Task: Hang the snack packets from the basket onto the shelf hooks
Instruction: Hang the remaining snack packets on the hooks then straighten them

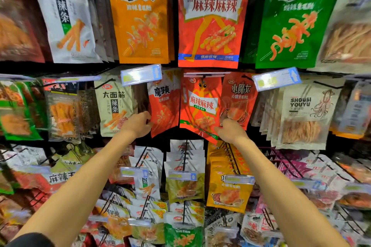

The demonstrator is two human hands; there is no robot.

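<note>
Two bare forearms reach up and forward from the bottom edge; the left hand (pixel 138 124) curls its fingers round the lower left edge of a red snack packet (pixel 163 106); the right hand (pixel 230 130) pinches the lower right corner of the orange alien packet (pixel 200 104) just beside it. Both packets hang in the middle row, the alien packet from a shelf hook (pixel 203 81); larger packets (pixel 208 16) hang above.

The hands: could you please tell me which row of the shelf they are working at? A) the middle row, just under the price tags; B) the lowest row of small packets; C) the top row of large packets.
A: the left hand grips the edge of the white-topped red packet and the right hand pinches the lower corner of the alien packet, both in the middle row.
</note>
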